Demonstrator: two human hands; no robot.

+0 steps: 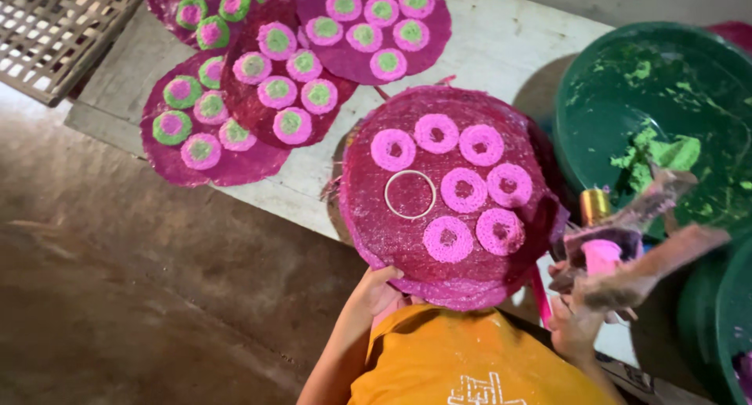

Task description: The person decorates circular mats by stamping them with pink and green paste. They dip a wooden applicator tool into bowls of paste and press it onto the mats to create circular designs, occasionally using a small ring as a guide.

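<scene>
A pale wooden table (501,45) ran across the far side of the scene. A green tub (666,99) smeared with green paste stood at the right. Four magenta round mats carrying pink-and-green coils (278,92) lay overlapped at the far left. A larger magenta tray (446,193) sat in the middle, near edge towards the person, bearing seven pink rings (464,189) and one bare white ring (410,194). The left hand (376,291) gripped the tray's near rim, fingers curled under it. The right hand (576,323) was closed around a paste-caked wooden press (627,252), just right of the tray; pink paste (603,256) showed in its barrel.
</scene>
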